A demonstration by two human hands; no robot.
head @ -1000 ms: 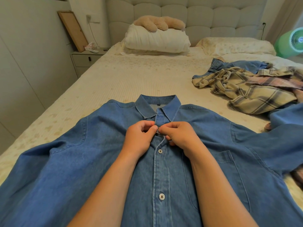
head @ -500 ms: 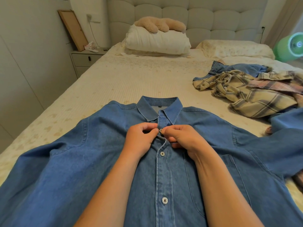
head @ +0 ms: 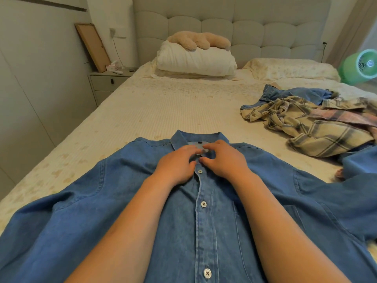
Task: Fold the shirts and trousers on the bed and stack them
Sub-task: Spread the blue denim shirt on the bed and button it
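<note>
A blue denim shirt lies face up and buttoned on the bed, collar away from me and sleeves spread to both sides. My left hand rests on the chest just left of the placket, its fingers reaching the collar. My right hand lies on the other side of the placket, thumb and fingers apart over the collar's opening. Neither hand pinches any cloth. To the right lies a crumpled pile: a plaid shirt over a blue denim garment.
More blue cloth lies at the right edge beside the pile. At the headboard sit a white pillow with a plush toy. A green fan stands at the right. A nightstand stands left of the bed.
Both hands have left the button they were pinching below the collar and slid up to the collar, with fingers now spread. The view has tilted slightly.
</note>
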